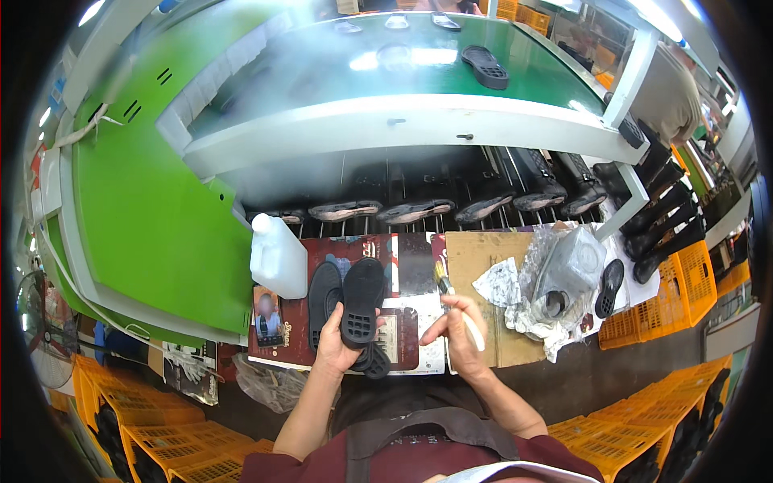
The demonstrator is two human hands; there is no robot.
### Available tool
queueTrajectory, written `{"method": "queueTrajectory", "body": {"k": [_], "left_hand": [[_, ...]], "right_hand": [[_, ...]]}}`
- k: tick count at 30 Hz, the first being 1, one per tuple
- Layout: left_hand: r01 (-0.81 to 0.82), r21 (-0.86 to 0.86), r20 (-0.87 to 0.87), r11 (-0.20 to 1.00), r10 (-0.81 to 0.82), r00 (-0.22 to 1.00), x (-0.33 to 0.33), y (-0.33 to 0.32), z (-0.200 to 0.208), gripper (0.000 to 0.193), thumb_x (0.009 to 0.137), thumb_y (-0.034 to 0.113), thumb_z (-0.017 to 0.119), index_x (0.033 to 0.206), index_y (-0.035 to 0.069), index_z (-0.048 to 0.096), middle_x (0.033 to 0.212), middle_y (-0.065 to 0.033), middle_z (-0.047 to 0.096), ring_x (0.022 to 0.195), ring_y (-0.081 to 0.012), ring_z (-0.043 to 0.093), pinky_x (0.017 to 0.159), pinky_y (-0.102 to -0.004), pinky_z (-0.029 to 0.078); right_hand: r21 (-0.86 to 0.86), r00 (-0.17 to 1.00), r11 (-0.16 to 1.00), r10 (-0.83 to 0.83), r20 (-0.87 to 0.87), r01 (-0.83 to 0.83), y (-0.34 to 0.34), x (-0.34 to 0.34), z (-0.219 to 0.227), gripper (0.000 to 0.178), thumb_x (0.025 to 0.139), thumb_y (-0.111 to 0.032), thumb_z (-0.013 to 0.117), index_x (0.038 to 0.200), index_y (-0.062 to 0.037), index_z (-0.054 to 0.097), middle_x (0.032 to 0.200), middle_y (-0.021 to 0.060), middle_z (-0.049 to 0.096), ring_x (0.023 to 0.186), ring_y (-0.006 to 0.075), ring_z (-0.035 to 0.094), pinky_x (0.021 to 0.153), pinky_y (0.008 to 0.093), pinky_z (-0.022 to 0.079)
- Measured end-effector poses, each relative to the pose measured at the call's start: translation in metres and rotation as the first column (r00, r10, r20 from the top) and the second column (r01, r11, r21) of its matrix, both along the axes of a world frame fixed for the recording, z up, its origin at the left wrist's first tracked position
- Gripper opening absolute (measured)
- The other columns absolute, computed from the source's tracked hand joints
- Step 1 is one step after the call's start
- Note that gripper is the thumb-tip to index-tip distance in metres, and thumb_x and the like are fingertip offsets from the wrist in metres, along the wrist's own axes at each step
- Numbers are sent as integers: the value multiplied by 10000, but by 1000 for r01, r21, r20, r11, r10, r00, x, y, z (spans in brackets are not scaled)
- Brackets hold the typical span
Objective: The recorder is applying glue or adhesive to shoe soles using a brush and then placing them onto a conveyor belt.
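Brushing appears unfinished: a black sole (362, 299) is clasped in the curled left hand (336, 342) over a red sheet (294, 346); a brush (444, 283) is held in the loosely closed right hand (463, 340), clear of the sole. Whether nearby soles (324, 286) are coated cannot be told.

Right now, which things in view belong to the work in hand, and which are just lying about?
Seemingly in use:
- black sole in the left fingers
- brush in the right fingers
- probably the sole just left of it

Apparently lying about:
- clear plastic bag
- what look like pale gloves
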State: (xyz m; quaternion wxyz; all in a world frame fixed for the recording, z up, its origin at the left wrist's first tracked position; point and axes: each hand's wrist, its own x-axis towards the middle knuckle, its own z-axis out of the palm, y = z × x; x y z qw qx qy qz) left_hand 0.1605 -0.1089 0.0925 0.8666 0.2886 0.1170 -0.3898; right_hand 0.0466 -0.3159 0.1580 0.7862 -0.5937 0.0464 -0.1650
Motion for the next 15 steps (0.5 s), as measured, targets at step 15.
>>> {"method": "queueTrajectory", "body": {"k": [15], "left_hand": [[137, 48, 2, 989, -137, 991, -57, -78, 34, 512, 955, 363, 479, 1355, 50, 418, 1297, -172, 524, 1135, -318, 549, 886, -464, 518]], "right_hand": [[351, 436, 379, 164, 885, -856, 20, -14, 184, 461, 969, -416, 427, 1248, -66, 318, 998, 162, 596, 1010, 254, 544, 906, 377, 360]]}}
